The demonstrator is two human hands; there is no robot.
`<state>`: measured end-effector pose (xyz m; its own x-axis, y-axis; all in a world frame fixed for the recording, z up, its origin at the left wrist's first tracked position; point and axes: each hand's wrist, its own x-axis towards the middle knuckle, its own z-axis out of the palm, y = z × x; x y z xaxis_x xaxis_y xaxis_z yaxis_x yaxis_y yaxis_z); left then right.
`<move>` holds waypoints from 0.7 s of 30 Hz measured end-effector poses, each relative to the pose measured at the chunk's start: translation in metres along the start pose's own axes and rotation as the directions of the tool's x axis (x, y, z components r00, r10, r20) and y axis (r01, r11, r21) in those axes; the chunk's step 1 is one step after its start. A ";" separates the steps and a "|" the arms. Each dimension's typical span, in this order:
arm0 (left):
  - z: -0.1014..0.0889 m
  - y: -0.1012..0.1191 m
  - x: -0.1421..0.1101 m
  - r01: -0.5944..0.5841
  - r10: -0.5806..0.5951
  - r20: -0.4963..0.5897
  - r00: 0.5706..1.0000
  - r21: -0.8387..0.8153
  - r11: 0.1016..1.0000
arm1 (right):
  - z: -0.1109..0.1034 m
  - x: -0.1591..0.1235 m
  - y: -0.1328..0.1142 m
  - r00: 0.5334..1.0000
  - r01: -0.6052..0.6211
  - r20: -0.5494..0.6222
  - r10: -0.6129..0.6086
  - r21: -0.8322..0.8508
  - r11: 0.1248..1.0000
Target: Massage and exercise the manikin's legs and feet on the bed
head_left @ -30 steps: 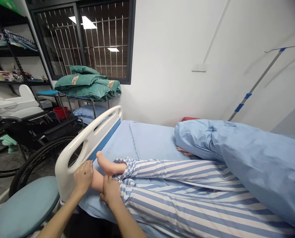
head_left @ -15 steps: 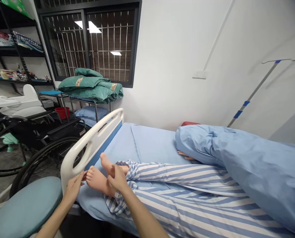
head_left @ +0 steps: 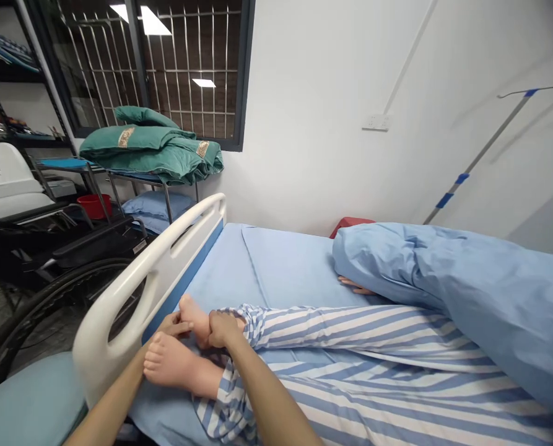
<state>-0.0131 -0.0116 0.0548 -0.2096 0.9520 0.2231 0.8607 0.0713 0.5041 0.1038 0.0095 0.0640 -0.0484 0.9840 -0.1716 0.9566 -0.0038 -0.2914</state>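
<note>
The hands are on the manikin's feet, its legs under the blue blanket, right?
No: the head view shows the legs in striped trousers, uncovered; the blue blanket lies further up the bed. Left hand and right hand are on the feet.

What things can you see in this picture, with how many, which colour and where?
Manikin feet: 2, pale pink, bare, on the bed
Pyjamas: 1 pair, blue and white stripes, on the manikin's legs
Blanket: 1, blue, over the manikin's upper body
Sheet: 1, blue, on the bed
Bed rail: 1, white, at the bed's end
Bedding: 1 pile, green, on a rack by the window
Pillow: 1, blue, under the rack
Basin: 1, red, left of the pillow
Wheelchair: 1, black, left of the bed
IV pole: 1, grey and blue, right
Left hand: 1, at the feet
Right hand: 1, around the upper ankle
</note>
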 end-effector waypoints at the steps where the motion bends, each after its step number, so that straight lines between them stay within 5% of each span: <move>1: 0.005 0.003 -0.006 0.143 -0.132 -0.164 0.978 0.057 0.988 | -0.001 0.002 0.001 1.000 -0.003 0.009 0.003 0.000 1.000; 4: 0.010 0.008 -0.013 0.398 -0.298 -0.523 0.799 0.088 0.913 | -0.002 0.008 0.003 1.000 0.004 0.005 -0.004 0.001 1.000; 21: 0.001 0.012 -0.010 0.394 -0.304 -0.487 0.819 0.093 0.914 | 0.001 0.010 0.003 0.998 -0.035 -0.051 0.034 -0.023 0.999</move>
<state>0.0000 -0.0198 0.0582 -0.6590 0.6127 0.4362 0.7473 0.4682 0.4714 0.1061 0.0191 0.0608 -0.0014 0.9912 -0.1327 0.9641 -0.0339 -0.2634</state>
